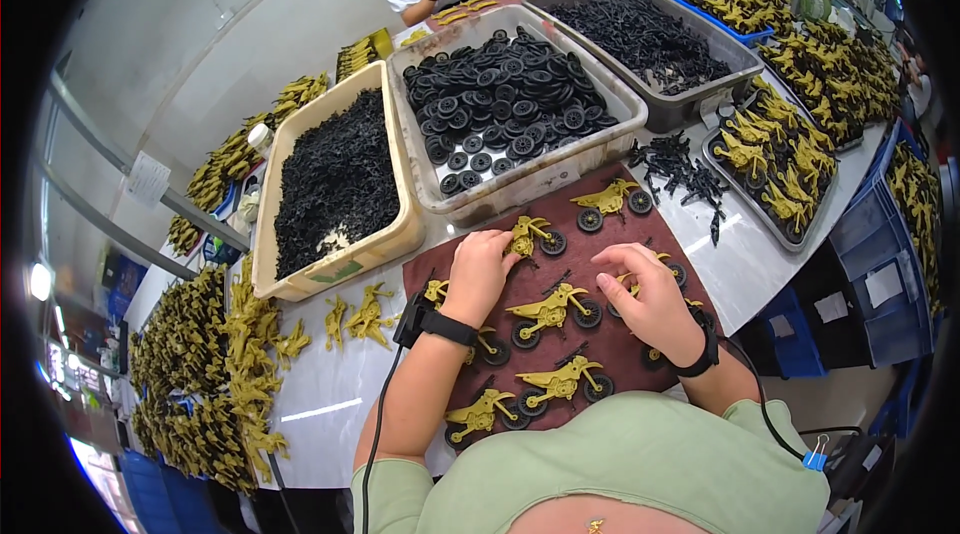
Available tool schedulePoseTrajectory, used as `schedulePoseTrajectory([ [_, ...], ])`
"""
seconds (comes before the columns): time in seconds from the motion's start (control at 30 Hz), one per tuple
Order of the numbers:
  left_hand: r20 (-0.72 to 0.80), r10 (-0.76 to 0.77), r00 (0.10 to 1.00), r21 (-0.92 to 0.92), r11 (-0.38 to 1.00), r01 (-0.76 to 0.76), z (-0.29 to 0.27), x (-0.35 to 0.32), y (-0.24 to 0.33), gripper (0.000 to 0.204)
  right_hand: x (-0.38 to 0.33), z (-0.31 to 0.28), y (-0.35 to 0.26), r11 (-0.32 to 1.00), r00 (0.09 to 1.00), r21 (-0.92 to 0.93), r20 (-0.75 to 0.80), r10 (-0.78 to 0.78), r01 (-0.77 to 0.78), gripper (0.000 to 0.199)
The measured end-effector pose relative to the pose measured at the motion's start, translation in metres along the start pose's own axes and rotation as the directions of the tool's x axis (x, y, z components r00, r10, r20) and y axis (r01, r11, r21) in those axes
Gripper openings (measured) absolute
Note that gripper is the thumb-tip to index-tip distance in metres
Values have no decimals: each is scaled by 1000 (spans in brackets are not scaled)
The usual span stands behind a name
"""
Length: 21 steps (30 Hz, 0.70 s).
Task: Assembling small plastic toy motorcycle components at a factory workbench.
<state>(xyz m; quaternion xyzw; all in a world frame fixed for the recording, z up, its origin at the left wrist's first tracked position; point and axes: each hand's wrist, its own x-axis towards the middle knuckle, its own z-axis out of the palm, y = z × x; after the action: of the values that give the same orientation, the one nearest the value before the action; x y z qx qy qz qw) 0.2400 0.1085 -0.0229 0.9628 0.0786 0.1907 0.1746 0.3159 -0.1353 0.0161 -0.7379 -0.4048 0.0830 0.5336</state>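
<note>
We press our left hand [480, 269], grip pinching a toy motorcycle [530, 234] on the mat [600, 334]; right hand [648, 296] hovers, fingers loosely spread; wheels should seat squarely.

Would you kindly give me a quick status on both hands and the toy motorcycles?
Left hand gripping an olive plastic toy motorcycle on the maroon mat. Right hand resting over another one. Black plastic wheels fill the bin ahead.

So the mat [600, 234] sits at the bench's near edge with toy motorbikes [550, 309] lying in rows on it. Behind it, three bins side by side: small parts [335, 184] left, wheels [505, 94] middle, more parts [645, 34] right. A tray of bikes [770, 159] sits toward the right edge.
</note>
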Motion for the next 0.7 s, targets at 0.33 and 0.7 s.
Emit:
schedulePoseTrajectory([
  [0.33,35,62,997,54,997,-64,2,-2,0,32,2,0,-4,1000,999,-6,28,-30,30,15],
  [0.7,39,139,990,108,984,-143,14,1,-5,27,1,1,-5,1000,998,11,54,19,-20,13],
])
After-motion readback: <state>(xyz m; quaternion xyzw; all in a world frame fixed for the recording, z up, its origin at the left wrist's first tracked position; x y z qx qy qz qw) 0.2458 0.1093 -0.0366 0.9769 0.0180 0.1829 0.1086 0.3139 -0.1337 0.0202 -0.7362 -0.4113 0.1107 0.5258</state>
